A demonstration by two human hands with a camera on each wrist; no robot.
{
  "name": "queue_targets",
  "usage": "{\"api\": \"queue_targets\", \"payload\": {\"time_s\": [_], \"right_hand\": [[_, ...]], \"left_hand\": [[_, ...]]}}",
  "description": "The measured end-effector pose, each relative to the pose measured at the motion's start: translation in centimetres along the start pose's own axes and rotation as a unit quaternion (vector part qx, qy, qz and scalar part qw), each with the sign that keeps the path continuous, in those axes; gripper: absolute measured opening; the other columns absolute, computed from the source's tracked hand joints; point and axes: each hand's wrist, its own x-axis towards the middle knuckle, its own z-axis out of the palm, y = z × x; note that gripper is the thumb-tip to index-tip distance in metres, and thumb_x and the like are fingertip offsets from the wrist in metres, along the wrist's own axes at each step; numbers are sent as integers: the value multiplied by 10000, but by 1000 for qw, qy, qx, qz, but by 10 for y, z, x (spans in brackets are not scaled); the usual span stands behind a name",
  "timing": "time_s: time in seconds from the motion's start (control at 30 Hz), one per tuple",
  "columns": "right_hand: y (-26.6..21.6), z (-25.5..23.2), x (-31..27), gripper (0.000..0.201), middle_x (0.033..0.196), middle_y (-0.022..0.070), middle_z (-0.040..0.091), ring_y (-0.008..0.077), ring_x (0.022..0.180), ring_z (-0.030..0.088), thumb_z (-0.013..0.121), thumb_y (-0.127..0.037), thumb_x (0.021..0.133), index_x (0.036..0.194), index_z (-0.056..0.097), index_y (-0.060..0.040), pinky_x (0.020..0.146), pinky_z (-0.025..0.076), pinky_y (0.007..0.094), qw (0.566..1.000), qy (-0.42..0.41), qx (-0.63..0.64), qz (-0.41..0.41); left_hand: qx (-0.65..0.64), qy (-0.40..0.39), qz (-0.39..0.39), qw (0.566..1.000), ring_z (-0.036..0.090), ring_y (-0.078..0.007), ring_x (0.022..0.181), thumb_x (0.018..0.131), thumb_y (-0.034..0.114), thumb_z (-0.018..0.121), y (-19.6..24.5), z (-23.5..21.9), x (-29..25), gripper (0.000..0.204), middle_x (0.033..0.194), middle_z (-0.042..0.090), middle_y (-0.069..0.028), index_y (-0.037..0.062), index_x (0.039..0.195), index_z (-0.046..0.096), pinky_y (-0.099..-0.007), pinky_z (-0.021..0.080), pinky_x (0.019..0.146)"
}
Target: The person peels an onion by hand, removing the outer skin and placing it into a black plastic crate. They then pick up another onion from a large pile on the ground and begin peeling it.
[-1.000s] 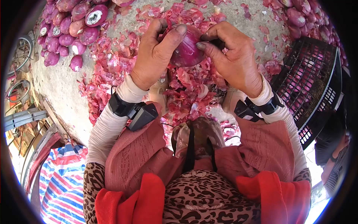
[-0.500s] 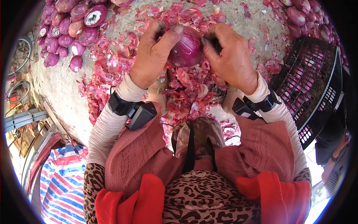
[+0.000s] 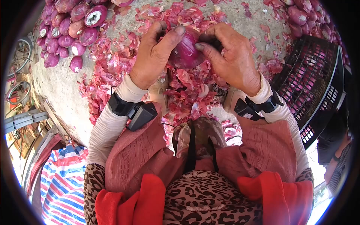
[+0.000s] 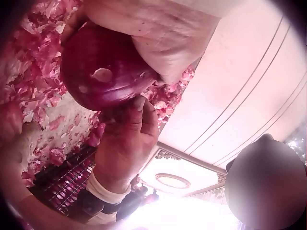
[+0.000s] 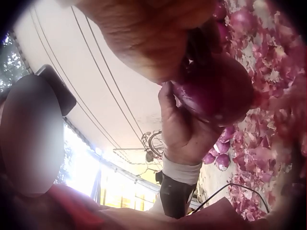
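A large red onion [image 3: 188, 52], glossy purple with pale streaks, is held up between both hands over the littered ground. My left hand [image 3: 154, 55] grips its left side, thumb across the top and fingers behind. At the opposite side, my right hand [image 3: 235, 60] has its fingers curled and pinches the onion's surface between thumb and forefinger. Seen from the left wrist, the onion [image 4: 108, 60] has a small pale patch on its skin. The right wrist view shows the onion [image 5: 216, 96] in shadow, my left hand [image 5: 184, 134] cupped beneath it.
Loose onion skins [image 3: 187, 82] cover the ground below the hands and between the shoes. Piled red onions [image 3: 67, 30] lie at upper left, more onions [image 3: 300, 17] at upper right. A black plastic crate [image 3: 311, 82] stands tilted on the right. Striped sheeting [image 3: 63, 180] lies at lower left.
The right hand moved slightly off to the onion's right edge, then back, its thumb now farther onto the front. The onion and left hand shifted slightly left.
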Motion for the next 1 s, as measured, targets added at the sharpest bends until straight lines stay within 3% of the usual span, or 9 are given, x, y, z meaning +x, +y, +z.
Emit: {"api": "queue_targets", "payload": {"time_s": [0.3,0.53,0.73,0.8,0.83,0.9,1.0], "right_hand": [[-1,4,1,147,813,171,562,385,771,573,674,-36,779,870,566,6,669,468,436,998,10,-26,-50],[-1,7,-3,155,815,179,560,404,758,579,644,-36,789,908,549,-3,656,476,454,997,21,-69,-35],[2,2,-1,133,827,197,567,418,764,580,618,-32,794,884,525,-3,661,476,462,998,22,-64,-19],[8,-2,-2,140,859,183,622,370,791,632,630,-25,812,942,583,-5,683,505,388,996,10,-78,36],[11,-3,-3,140,859,183,622,370,791,632,630,-25,812,942,583,-5,683,505,388,996,10,-78,36],[20,-6,-5,113,862,195,619,368,820,635,617,-7,823,930,578,-2,694,503,385,992,-8,-110,62],[38,-10,-7,153,956,195,623,316,851,645,605,11,832,985,594,0,701,507,343,987,-52,-152,29]], "left_hand": [[80,21,42,996,447,-65,707,880,314,671,-4,-5,4,320,750,490,12,21,876,543,-236,412,612],[102,14,50,993,481,-63,729,874,296,680,0,-4,3,303,793,550,-2,15,913,574,-230,436,634],[-11,-6,0,1000,511,-57,775,918,259,630,1,-4,1,229,850,573,20,39,969,594,-220,440,697],[-84,-40,-56,994,550,-73,875,935,241,603,-3,-11,2,237,943,611,8,31,1043,602,-244,456,794],[-84,-40,-56,994,550,-73,875,935,241,603,-5,-12,2,237,943,611,8,31,1043,602,-244,456,794],[-152,-57,-85,983,575,-116,992,953,256,558,-7,-14,3,313,1062,629,-37,6,1137,594,-289,455,910],[-186,-111,-90,972,583,-169,1069,968,302,512,-1,-15,3,407,1155,622,-91,-17,1217,557,-330,433,990]]}}
